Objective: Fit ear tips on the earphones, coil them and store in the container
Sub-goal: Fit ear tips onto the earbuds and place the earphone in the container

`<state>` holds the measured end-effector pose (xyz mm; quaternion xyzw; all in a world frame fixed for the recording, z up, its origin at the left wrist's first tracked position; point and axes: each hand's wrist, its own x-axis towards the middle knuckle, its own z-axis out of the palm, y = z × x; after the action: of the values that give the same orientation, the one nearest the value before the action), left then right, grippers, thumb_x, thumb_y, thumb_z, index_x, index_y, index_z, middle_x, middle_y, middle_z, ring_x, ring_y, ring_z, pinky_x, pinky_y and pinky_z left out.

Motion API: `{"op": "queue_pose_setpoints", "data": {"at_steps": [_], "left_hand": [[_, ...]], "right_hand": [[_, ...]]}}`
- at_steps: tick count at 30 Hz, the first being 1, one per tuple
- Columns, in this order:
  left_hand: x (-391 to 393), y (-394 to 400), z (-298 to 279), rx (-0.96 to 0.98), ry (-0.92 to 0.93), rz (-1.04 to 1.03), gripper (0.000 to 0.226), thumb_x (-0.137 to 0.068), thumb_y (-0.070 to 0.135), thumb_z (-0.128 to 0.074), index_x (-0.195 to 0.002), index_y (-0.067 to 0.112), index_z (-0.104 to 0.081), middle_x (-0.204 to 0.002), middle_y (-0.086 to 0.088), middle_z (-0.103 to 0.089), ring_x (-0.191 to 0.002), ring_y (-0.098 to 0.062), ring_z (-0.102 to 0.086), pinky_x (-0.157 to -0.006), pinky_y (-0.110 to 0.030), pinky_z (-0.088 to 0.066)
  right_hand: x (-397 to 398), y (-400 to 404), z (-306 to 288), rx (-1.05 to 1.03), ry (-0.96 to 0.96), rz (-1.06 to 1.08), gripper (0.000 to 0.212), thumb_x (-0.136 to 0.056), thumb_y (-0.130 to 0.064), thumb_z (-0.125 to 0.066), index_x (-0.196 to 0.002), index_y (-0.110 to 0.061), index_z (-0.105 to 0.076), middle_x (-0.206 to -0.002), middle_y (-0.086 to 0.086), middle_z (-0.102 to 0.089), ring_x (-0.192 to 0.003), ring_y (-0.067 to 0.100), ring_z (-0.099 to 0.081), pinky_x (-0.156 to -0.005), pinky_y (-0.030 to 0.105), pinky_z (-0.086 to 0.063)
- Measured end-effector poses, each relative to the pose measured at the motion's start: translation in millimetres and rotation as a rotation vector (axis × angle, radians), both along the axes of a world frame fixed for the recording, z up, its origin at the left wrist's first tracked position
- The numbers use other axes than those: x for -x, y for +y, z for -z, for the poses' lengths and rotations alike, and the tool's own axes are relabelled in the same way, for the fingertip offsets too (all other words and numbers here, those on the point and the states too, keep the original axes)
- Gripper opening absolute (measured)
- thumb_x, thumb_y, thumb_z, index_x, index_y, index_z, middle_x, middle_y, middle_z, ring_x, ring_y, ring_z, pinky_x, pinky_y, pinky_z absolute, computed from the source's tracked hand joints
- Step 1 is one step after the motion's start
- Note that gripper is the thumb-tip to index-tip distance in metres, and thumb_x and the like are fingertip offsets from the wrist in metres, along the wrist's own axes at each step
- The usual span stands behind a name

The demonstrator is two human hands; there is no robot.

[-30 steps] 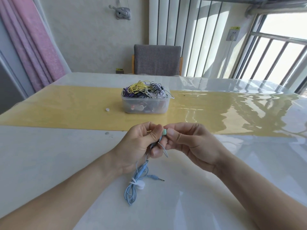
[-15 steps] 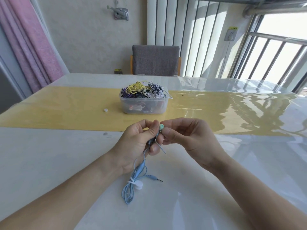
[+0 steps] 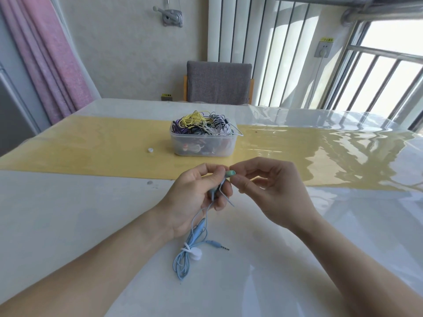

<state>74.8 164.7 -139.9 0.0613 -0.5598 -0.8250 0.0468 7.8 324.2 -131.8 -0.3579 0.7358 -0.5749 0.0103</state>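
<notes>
Your left hand (image 3: 194,197) grips the earphones (image 3: 229,173) by the stem; your right hand (image 3: 270,188) pinches the earbud tip. Cable hangs below your left hand onto the surface (image 3: 68,213). Container (image 3: 203,145) sits beyond both hands.

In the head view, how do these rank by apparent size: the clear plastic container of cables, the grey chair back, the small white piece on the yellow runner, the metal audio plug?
1. Grey chair back
2. Clear plastic container
3. Metal audio plug and small white piece: similarly tiny, and the plug is nearer, so unranked.

Left hand (image 3: 194,197) fingers hide the second earbud's tip.
</notes>
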Motion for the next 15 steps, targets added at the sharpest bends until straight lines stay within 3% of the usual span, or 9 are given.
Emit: {"op": "queue_pose_setpoints", "data": {"at_steps": [2, 5, 8, 11, 13, 15], "left_hand": [[0.2, -0.7, 0.9, 0.015, -0.029, -0.001, 0.02, -0.096, 0.011, -0.053, -0.109, -0.002, -0.062, -0.068, -0.012, -0.058, -0.053, -0.018, -0.048, -0.048, -0.022, -0.041], [2.3, -3.9, 1.7, 0.005, -0.095, -0.073, 0.017, -0.097, 0.007, -0.052, -0.102, -0.002, -0.066, -0.068, -0.01, -0.057, -0.054, -0.016, -0.049, -0.05, -0.022, -0.041], [4.8, -11.2, 0.0, -0.016, -0.185, -0.16, 0.017, -0.098, 0.009, -0.048, -0.096, 0.0, -0.062, -0.069, -0.01, -0.056, -0.05, -0.017, -0.051, -0.049, -0.026, -0.039], [5.6, -17.0, -4.1, -0.072, -0.26, -0.161, 0.017, -0.096, 0.01, -0.043, -0.09, 0.002, -0.056, -0.071, -0.011, -0.056, -0.046, -0.016, -0.054, -0.046, -0.025, -0.042], [5.3, -21.3, -6.3, -0.119, -0.277, -0.179, 0.017, -0.094, 0.011, -0.04, -0.088, 0.003, -0.054, -0.073, -0.013, -0.057, -0.046, -0.018, -0.055, -0.05, -0.028, -0.041], [6.1, -24.8, -7.8, -0.149, -0.293, -0.216, 0.019, -0.094, 0.014, -0.039, -0.083, 0.005, -0.053, -0.071, -0.013, -0.058, -0.049, -0.021, -0.054, -0.053, -0.028, -0.037]], "right_hand": [[-0.1, 0.2, -0.4, -0.027, -0.022, -0.007, 0.009, -0.086, -0.015, -0.078, -0.092, -0.02, -0.077, -0.078, -0.008, -0.075, -0.07, 0.009, -0.069, -0.069, 0.027, -0.057], [0.1, -2.3, 0.4, -0.061, -0.111, 0.02, 0.022, -0.085, -0.023, -0.078, -0.105, -0.022, -0.071, -0.08, -0.009, -0.074, -0.072, 0.01, -0.068, -0.068, 0.03, -0.057], [-6.4, -4.3, 0.6, -0.074, -0.087, 0.058, 0.023, -0.082, -0.035, -0.081, -0.092, -0.021, -0.065, -0.073, -0.009, -0.066, -0.066, 0.009, -0.062, -0.062, 0.031, -0.051], [-26.1, -5.1, 1.8, -0.245, 0.041, -0.172, 0.037, -0.071, -0.042, -0.089, -0.08, -0.02, -0.059, -0.072, -0.01, -0.06, -0.062, 0.008, -0.055, -0.059, 0.021, -0.043], [-40.8, -10.7, 4.1, -0.452, 0.207, -0.318, 0.051, -0.062, -0.051, -0.091, -0.091, -0.024, -0.059, -0.086, -0.014, -0.059, -0.069, 0.007, -0.055, -0.063, 0.019, -0.043], [-48.1, -17.8, 10.0, -0.59, 0.377, -0.328, 0.062, -0.062, -0.062, -0.086, -0.107, -0.03, -0.057, -0.098, -0.018, -0.053, -0.075, -0.001, -0.05, -0.068, 0.02, -0.042]]}}
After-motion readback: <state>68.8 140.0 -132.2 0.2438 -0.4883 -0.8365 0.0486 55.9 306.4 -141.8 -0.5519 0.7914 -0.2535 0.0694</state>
